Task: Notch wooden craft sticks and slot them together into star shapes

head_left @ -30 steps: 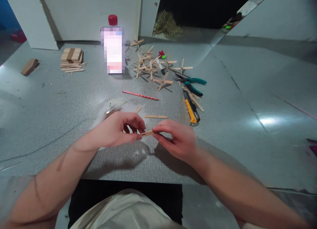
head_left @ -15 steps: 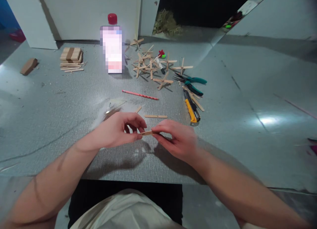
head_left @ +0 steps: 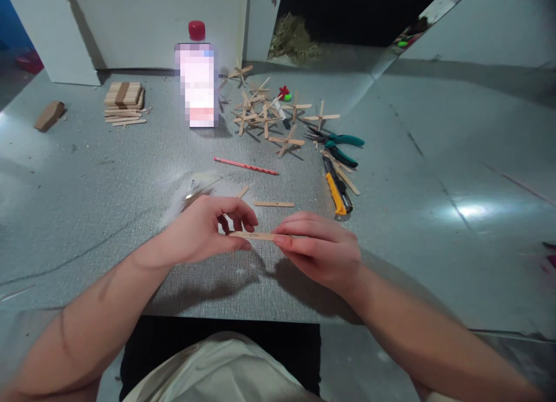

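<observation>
The right hand (head_left: 324, 245) is pinching a flat, pale wooden stick (head_left: 259, 236), seemingly steadying its far end inside the loosely open left hand (head_left: 208, 228).

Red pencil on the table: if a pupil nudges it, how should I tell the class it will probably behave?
The red pencil would probably roll if pushed side-on, being slim and long, though the textured tabletop may slow it. It looks straight, so likely stiff rather than floppy. Its thin body suggests it would feel light.
</observation>
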Demonstrator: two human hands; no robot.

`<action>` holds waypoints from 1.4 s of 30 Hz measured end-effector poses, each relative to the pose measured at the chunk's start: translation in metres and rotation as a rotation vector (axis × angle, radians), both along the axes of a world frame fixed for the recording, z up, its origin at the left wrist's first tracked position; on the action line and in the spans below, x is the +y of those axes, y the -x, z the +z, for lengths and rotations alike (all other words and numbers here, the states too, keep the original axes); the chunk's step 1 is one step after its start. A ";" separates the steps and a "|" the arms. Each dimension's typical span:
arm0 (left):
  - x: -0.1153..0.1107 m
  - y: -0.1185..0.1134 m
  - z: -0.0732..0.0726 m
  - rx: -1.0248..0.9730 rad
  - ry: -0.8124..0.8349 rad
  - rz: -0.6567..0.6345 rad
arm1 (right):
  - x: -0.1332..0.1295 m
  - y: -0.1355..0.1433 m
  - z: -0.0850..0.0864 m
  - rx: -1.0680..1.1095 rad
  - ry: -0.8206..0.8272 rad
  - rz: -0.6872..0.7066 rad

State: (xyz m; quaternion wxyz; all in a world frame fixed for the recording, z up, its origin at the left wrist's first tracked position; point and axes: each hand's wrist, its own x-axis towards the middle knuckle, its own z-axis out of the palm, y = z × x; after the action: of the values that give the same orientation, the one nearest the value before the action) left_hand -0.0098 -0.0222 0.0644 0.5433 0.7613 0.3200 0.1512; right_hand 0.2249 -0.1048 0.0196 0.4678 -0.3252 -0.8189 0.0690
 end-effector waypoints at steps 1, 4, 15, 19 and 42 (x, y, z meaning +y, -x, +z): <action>0.000 0.000 0.000 -0.004 0.010 0.000 | 0.000 0.000 0.000 -0.002 -0.002 -0.001; 0.000 0.001 0.001 -0.014 0.022 0.001 | 0.000 0.000 0.000 -0.006 0.000 0.001; -0.001 0.000 -0.001 -0.026 0.006 0.024 | 0.002 0.002 0.000 0.000 0.011 -0.009; -0.001 0.001 -0.002 -0.017 -0.005 0.030 | 0.003 0.003 0.000 0.004 0.029 -0.027; -0.005 -0.010 -0.021 0.069 -0.004 -0.010 | 0.006 0.003 -0.007 -0.092 0.027 0.046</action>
State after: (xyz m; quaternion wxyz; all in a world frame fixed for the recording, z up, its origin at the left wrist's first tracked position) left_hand -0.0003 -0.0270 0.0434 0.5312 0.7686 0.3347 0.1226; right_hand 0.2216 -0.0989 0.0121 0.4238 -0.3154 -0.8457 0.0757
